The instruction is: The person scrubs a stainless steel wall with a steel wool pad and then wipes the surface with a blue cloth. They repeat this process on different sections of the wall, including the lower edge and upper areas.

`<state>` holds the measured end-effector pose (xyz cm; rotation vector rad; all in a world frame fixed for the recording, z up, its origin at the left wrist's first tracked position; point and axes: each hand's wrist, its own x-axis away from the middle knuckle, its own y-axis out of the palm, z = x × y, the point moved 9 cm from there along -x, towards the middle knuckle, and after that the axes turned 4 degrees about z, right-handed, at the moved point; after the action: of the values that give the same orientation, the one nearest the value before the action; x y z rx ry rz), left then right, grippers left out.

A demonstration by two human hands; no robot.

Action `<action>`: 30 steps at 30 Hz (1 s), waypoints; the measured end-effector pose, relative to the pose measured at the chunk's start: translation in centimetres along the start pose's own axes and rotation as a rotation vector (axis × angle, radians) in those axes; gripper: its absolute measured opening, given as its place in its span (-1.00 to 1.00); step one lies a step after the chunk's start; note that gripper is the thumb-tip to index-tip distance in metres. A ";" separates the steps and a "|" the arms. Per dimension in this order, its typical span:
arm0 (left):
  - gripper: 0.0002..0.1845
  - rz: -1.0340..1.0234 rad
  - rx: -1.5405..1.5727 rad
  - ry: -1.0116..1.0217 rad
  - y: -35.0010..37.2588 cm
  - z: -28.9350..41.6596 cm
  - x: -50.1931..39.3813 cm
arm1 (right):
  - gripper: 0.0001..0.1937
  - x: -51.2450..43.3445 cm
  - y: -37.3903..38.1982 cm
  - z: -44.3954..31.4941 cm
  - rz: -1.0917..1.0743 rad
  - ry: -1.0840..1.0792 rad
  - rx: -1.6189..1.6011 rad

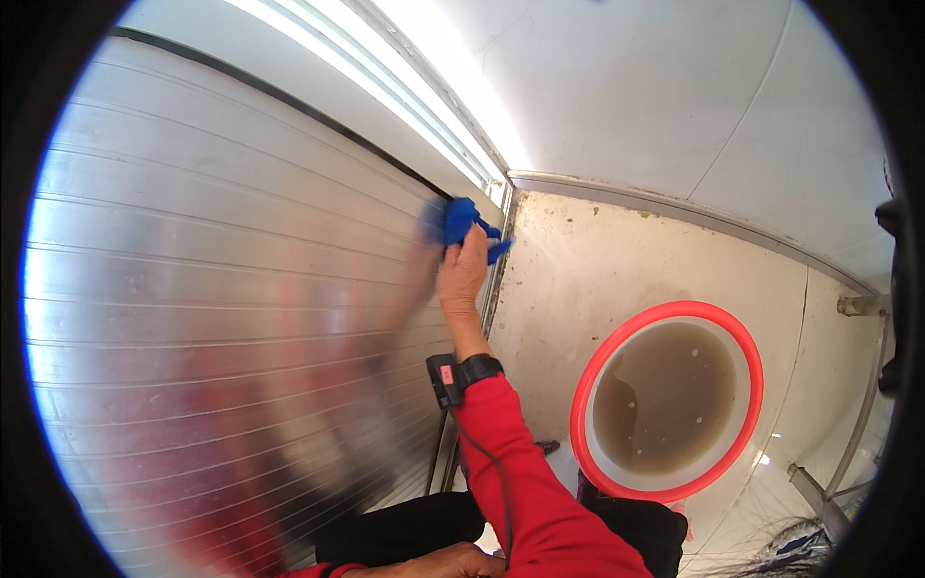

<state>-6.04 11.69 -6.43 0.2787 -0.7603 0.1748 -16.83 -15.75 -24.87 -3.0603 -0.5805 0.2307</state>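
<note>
My right hand point(464, 271) grips a blue cloth point(459, 222) and presses it against the edge of a shiny ribbed metal panel point(238, 238), close to the corner by the floor. A dark strap with a small box point(445, 381) sits on my right wrist, and a cable runs from it along the red sleeve. My left hand point(452, 561) lies low in front of me near my dark-trousered leg. Its fingers are partly hidden behind my right sleeve, so what it holds does not show. A basin with a red rim point(594, 354) stands to the right, containing murky water point(665, 397).
A pale floor point(549, 289) with dirt specks and green bits lies beyond the basin. White wall panels point(650, 94) rise at the back, above a metal base strip point(621, 193). Metal frame legs point(820, 495) and a bristly object point(798, 538) are at the right.
</note>
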 end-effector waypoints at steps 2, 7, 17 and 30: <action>-0.91 -0.008 -0.032 0.004 0.1 -0.1 0.0 | -0.62 -0.2 -0.8 2.8 -0.087 0.204 0.160; -0.91 0.016 -0.041 0.009 -0.1 -0.3 0.0 | -0.56 -0.7 -2.3 6.5 -0.114 0.488 0.013; -0.92 0.044 -0.011 0.042 -0.1 1.0 0.0 | -0.50 -0.9 -0.4 4.6 -0.116 0.153 0.155; -0.91 0.027 -0.040 0.060 0.2 0.4 -0.2 | -0.48 -0.4 -0.1 0.5 -0.072 0.090 -0.275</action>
<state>-6.49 11.70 -6.29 0.2246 -0.7074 0.1926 -17.29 -15.76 -25.32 -3.2798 -0.7755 0.0119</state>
